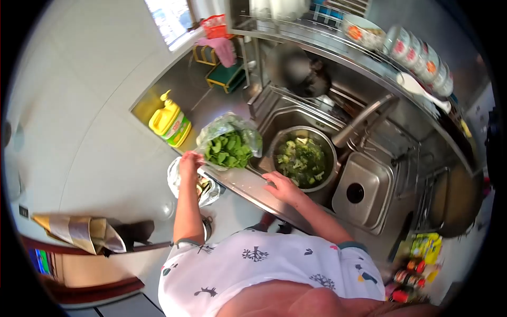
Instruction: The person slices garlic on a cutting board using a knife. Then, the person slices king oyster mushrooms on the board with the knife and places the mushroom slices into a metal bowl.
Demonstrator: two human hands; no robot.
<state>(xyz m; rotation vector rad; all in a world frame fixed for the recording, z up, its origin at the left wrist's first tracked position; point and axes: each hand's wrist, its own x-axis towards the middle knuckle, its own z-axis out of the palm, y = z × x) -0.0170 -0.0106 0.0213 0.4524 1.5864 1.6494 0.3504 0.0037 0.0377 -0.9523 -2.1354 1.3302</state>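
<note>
My left hand [189, 161] is shut on the edge of a clear plastic bag of green leaves [229, 142], holding it over the steel counter [240, 182] left of the sink. A metal bowl [328, 153] full of chopped greens sits in the left sink basin. My right hand [282, 187] lies flat on the counter edge, fingers at the bowl's near rim, holding nothing.
A yellow detergent bottle [170, 122] stands on the counter by the wall. The faucet [364, 119] reaches over the bowl. The right basin [355, 193] has an open drain. A dish rack with bowls [417, 50] hangs above. A white bag [207, 191] lies below my left hand.
</note>
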